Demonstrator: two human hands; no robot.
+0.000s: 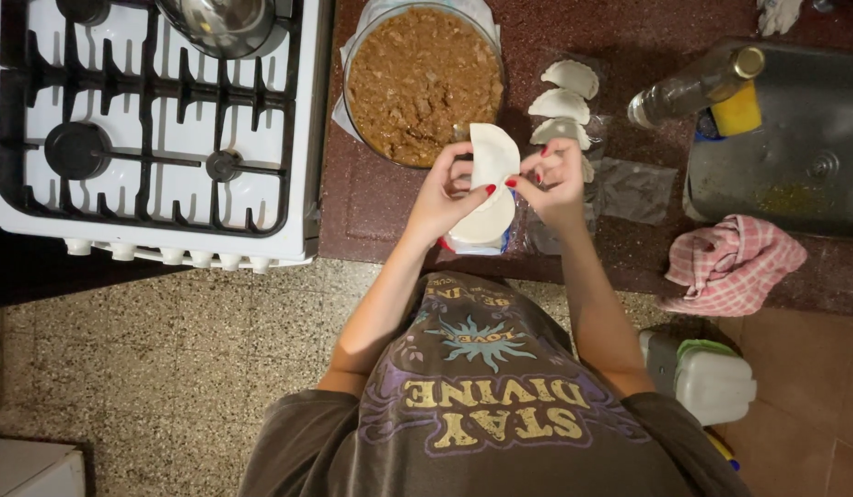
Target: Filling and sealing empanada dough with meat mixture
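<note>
My left hand [442, 191] and my right hand [553, 177] both pinch a folded white dough turnover [493, 154], held up over the dark red counter [371, 198]. Directly below it lies a stack of round dough discs [484, 225] in its wrapper. A large bowl of brown minced filling [423, 78] stands just beyond my hands. Three finished folded turnovers [562, 103] lie in a row to the right of the bowl on clear plastic.
A white gas stove [150, 138] with a metal pot [226, 23] is on the left. A steel sink [794, 138] on the right holds a bottle [693, 87] and yellow sponge [737, 110]. A pink checked cloth [730, 262] hangs off the counter edge. A white container [707, 377] stands on the floor.
</note>
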